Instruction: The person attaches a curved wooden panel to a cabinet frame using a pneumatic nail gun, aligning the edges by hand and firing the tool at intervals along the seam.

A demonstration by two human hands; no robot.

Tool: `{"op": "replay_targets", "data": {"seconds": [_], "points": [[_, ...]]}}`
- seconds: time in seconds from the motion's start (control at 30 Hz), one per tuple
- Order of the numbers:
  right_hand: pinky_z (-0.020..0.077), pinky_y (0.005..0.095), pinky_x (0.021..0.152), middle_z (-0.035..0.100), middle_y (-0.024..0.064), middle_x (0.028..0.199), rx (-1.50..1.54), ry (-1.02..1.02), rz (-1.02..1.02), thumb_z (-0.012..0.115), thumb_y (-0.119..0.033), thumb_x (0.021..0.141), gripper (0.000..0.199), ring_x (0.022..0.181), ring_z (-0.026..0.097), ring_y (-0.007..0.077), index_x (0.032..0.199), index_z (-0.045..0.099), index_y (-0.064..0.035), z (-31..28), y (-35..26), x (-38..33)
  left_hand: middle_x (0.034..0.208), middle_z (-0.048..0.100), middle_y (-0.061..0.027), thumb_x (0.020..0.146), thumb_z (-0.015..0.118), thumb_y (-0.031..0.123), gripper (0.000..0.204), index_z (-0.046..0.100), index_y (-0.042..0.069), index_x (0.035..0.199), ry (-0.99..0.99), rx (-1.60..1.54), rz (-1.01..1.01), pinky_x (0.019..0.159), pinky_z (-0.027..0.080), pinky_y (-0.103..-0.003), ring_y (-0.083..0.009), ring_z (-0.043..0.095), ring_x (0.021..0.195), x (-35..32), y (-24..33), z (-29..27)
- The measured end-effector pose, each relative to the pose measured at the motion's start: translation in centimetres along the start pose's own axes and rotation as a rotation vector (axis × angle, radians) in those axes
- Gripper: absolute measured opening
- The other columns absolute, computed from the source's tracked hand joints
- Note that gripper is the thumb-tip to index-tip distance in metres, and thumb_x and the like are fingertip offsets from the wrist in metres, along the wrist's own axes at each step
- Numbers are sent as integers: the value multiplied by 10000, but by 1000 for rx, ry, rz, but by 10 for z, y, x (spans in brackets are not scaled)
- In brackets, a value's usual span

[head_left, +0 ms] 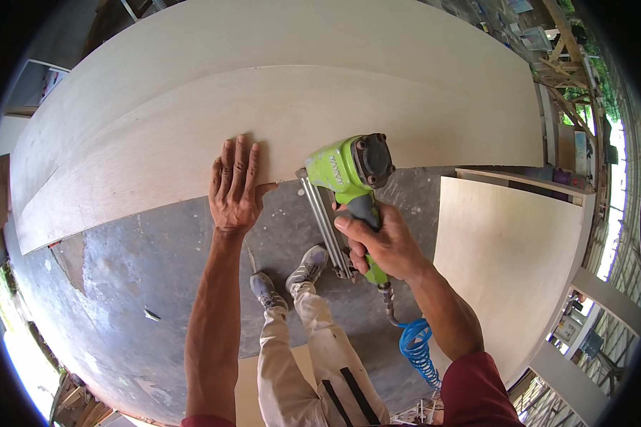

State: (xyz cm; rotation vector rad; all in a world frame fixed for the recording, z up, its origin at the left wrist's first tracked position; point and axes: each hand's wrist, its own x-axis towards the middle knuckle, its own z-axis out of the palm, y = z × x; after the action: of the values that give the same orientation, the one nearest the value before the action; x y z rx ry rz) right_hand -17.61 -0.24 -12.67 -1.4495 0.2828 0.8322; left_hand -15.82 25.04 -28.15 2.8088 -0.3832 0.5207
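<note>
Wrapped around the handle of a green nail gun (338, 169), the right hand (377, 245) has its fingers closed on the tool, whose nose is at the near edge of a broad pale wooden panel (320, 107) — whether it touches, I cannot tell. To its left, the left hand (236, 188) lies open and flat on the same panel, grasping nothing — and a coiled blue hose (417, 349) trails from the tool's handle end.

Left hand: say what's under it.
Under the left hand, the pale board shows around the fingers and grey floor beside the wrist; whatever lies directly beneath is covered.
</note>
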Motion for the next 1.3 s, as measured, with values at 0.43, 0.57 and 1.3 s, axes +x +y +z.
{"op": "replay_targets", "data": {"seconds": [0.43, 0.57, 1.3], "points": [[417, 264, 397, 551, 8, 603, -17, -18, -36, 636, -218, 994, 236, 419, 523, 82, 1011, 559, 4, 7, 0, 3, 1526, 474, -149, 926, 542, 532, 708, 492, 89, 1476, 5, 1, 10, 1098, 401, -502, -362, 427, 1424, 3, 5, 2], [421, 259, 403, 581, 13, 667, -23, 56, -88, 637, -220, 991, 279, 449, 526, 76, 1132, 556, 6, 12, -1, -10, 1531, 470, -146, 909, 559, 533, 720, 492, 97, 1478, 14, 4, 3, 1094, 406, -506, -359, 426, 1426, 1, 2, 2], [515, 495, 847, 639, 178, 1151, -1597, 1324, -286, 654, -553, 902, 533, 1063, 629, 373, 1198, 583, -116, -76, 0, 151, 1608, 340, -168, 872, 689, 411, 837, 357, 38, 1544, -126, -349, -81, 1216, 255, -430, -319, 305, 1499, 10, 12, -14]]}}
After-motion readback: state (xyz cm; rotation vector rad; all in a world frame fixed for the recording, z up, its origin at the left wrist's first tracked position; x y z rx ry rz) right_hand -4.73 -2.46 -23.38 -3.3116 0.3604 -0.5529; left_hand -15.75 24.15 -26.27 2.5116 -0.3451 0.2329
